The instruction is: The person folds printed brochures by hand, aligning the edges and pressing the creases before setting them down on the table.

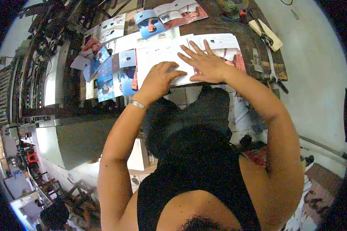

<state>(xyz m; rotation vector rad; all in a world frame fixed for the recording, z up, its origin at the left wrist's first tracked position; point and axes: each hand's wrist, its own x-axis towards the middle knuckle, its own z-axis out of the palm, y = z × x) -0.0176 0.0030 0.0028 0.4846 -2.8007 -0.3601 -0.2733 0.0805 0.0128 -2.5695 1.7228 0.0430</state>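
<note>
White printed sheets (158, 54) lie together on the dark workbench, with a folded picture brochure (233, 56) over their right part. My right hand (206, 63) rests flat on the brochure and the white page beside it, its fingers spread. At the lower left edge of the sheets is my left hand (160, 79), palm down with the fingers bent a little and the thumb apart. It holds nothing that I can see. Just left of it stands out a blue and white folded brochure (117, 77). Another opened brochure (169, 17) lies beyond the sheets.
A wrench (272, 65) and a light wooden block (266, 34) lie at the bench's right side. More brochures (92, 57) overlap on the left. Dark metal racks (31, 73) stand further left, above a grey cabinet (81, 142). A pale wall (316, 73) borders the right.
</note>
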